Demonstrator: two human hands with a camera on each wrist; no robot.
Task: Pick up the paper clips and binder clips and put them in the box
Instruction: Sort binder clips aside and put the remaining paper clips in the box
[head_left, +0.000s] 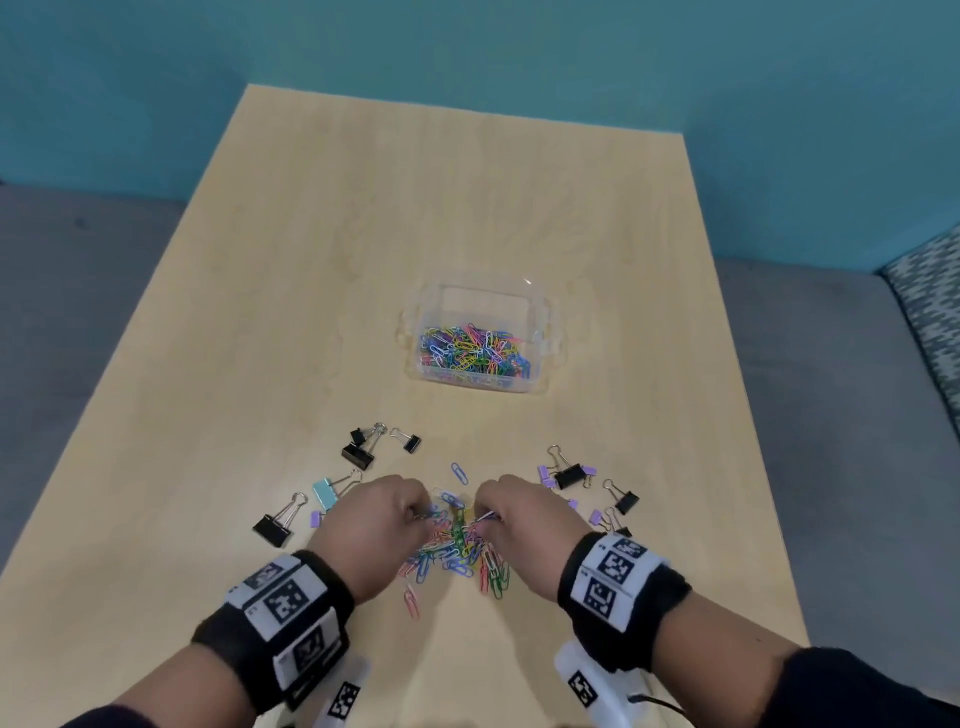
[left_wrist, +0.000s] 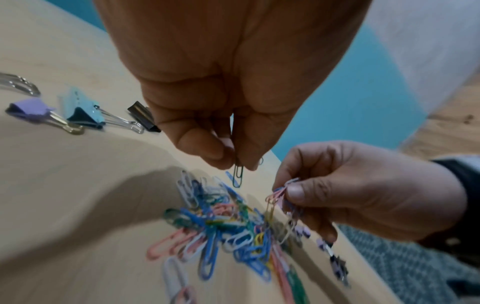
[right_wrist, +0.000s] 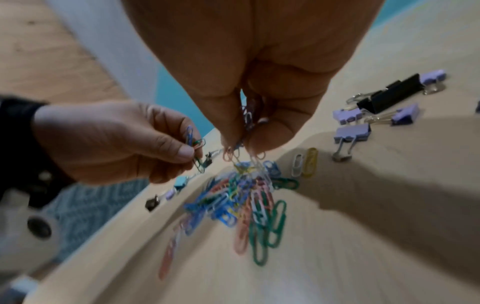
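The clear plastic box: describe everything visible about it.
The clear plastic box is a small rectangular tub of see-through plastic with rounded corners and a moulded latch tab on each short side. It stands upright and open, no lid in sight, near the middle of the light wooden table, beyond the loose clips. A layer of mixed-colour paper clips covers its floor, with no binder clips visible among them. Neither hand touches it; only the table does.

pale wood tabletop (head_left: 467, 208); multicoloured paper clips (head_left: 457, 551) near its front edge; black (head_left: 357, 455), lilac (head_left: 596, 516) and light-blue binder clips (head_left: 324, 492); clear box (head_left: 415, 332); teal wall (head_left: 467, 47); grey floor (head_left: 78, 291).
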